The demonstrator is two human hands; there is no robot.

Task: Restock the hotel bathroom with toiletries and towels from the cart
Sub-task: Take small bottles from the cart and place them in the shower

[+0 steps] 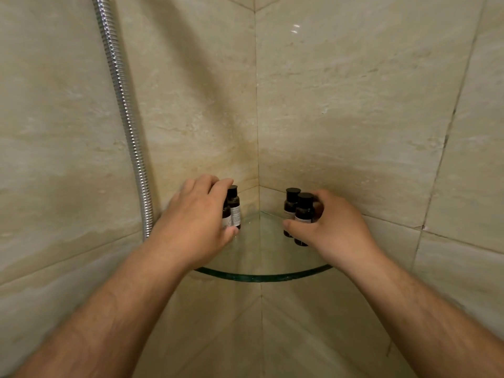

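A glass corner shelf (261, 276) sits in the corner of a beige tiled shower. My left hand (196, 222) grips small dark toiletry bottles (234, 205) with black caps and pale labels at the shelf's left side; my fingers hide most of them. My right hand (335, 227) holds two more dark bottles (302, 211) with black caps at the shelf's right side, thumb in front and fingers behind. The bottles' bases are at or just above the glass; I cannot tell whether they touch it.
A chrome shower hose (122, 105) hangs down the left wall, ending just left of my left wrist. Beige stone tiles (354, 105) form both walls and meet in the corner behind the shelf.
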